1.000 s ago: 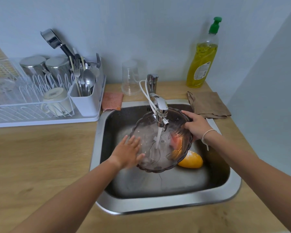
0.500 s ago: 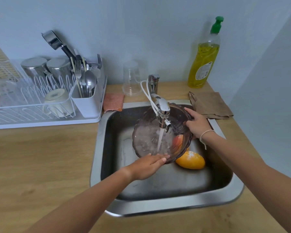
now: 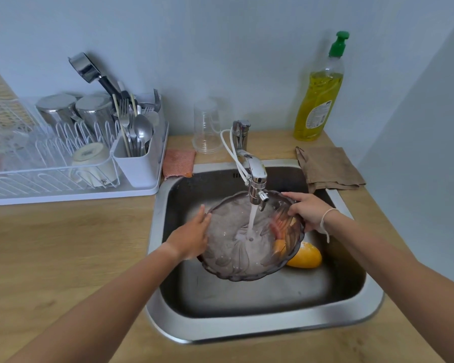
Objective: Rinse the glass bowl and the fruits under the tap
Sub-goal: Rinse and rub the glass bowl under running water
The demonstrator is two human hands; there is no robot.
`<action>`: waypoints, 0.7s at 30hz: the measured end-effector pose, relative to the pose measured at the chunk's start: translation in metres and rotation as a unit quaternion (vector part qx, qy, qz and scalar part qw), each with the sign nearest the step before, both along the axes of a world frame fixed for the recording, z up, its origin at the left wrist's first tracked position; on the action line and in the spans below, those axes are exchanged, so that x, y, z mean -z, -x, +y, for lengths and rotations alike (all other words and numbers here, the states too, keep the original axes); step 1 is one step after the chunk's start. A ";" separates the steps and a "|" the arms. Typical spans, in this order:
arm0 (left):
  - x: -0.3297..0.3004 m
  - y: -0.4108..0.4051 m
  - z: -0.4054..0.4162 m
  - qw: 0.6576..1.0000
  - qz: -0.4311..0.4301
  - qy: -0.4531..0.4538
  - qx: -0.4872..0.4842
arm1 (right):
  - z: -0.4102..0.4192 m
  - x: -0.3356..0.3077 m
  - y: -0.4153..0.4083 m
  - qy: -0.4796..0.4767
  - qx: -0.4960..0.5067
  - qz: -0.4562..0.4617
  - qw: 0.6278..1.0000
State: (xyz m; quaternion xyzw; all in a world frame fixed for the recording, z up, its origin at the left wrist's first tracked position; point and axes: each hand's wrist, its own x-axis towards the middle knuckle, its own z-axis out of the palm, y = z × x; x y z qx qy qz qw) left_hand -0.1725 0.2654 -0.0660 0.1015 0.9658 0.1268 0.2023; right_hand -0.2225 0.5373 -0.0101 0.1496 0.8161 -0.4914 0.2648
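Rinsing glass bowl (image 3: 247,247) under running tap (image 3: 256,176), held tilted over sink (image 3: 260,330): right grip (image 3: 308,210) pinching rim, left grip (image 3: 192,237) flat-fingered against its side. Likely left to rinse: yellow-orange fruit (image 3: 306,256) lying below on sink floor.

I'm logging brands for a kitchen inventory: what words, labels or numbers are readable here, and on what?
Dish soap bottle: printed label, too small and blurred to read.
Cup lying in the drying rack: a mark on its base, too blurred to read.
No other text shows; nothing can be quoted.
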 end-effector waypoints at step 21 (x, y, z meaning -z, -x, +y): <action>-0.026 0.017 -0.021 0.963 0.152 -0.129 -0.180 | -0.036 0.047 -0.029 0.107 0.087 0.088 0.987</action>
